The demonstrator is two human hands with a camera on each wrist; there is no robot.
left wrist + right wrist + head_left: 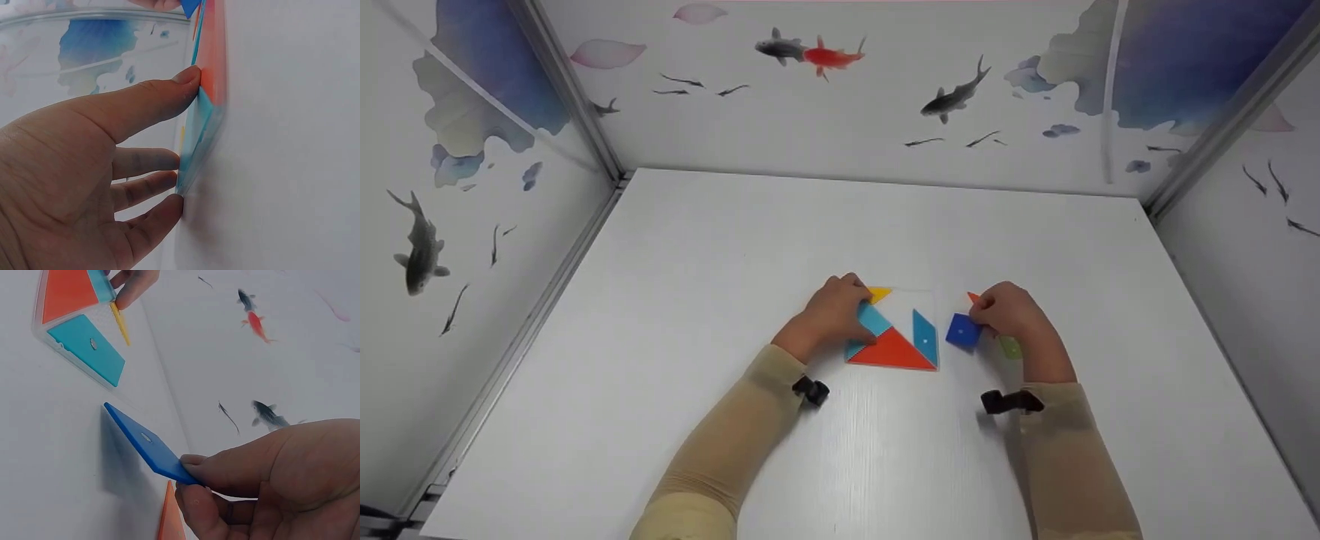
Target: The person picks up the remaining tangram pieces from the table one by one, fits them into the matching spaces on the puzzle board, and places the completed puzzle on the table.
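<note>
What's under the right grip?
In the head view, a green piece, orange piece and held blue square peek out; whatever the right grip covers there can't be seen.

Blue square (961, 333), orange-red triangle (892, 351), teal parallelogram (925, 339), fish-patterned white wall (840, 127)

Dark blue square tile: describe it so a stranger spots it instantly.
On the white table, find the clear tray. In the head view, just right of it, the right hand pinches the tile. It is the only dark blue square, unlike the teal parallelogram in the tray.
</note>
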